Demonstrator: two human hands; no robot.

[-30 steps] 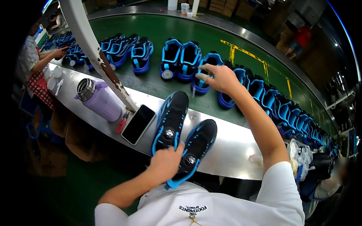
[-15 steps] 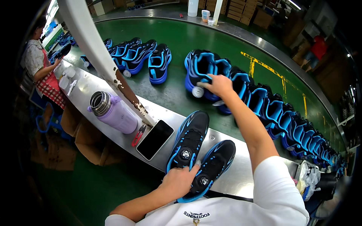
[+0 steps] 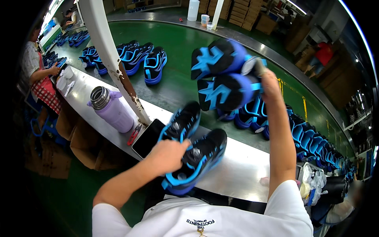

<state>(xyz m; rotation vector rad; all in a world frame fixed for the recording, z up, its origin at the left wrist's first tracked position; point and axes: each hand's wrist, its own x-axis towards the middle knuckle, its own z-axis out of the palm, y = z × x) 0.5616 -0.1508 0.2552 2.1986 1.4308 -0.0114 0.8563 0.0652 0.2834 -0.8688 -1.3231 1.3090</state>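
My left hand (image 3: 167, 155) is closed on a pair of black and blue sneakers, gripping them at their inner collars. The left sneaker (image 3: 188, 118) and the right sneaker (image 3: 213, 146) both have a round dial on the tongue, and they are tilted above the metal ledge. My right hand (image 3: 271, 87) is raised over the green belt, closed on the heel end of another pair. That pair's upper sneaker (image 3: 219, 59) and lower sneaker (image 3: 229, 93) show their black soles with light blue patterns. A pale round tag (image 3: 248, 66) hangs by the right hand's fingers.
On the metal ledge (image 3: 244, 170) lie a black phone (image 3: 148, 139) and red-handled snips (image 3: 134, 134), beside a lilac bottle (image 3: 112, 111). A white post (image 3: 103, 43) rises there. Sneakers line the green belt (image 3: 177, 43) left and right. A co-worker (image 3: 37, 73) stands far left.
My right hand has lifted a pair off the belt and turned it so its soles show. My left hand has raised and shifted its pair leftward from the ledge.
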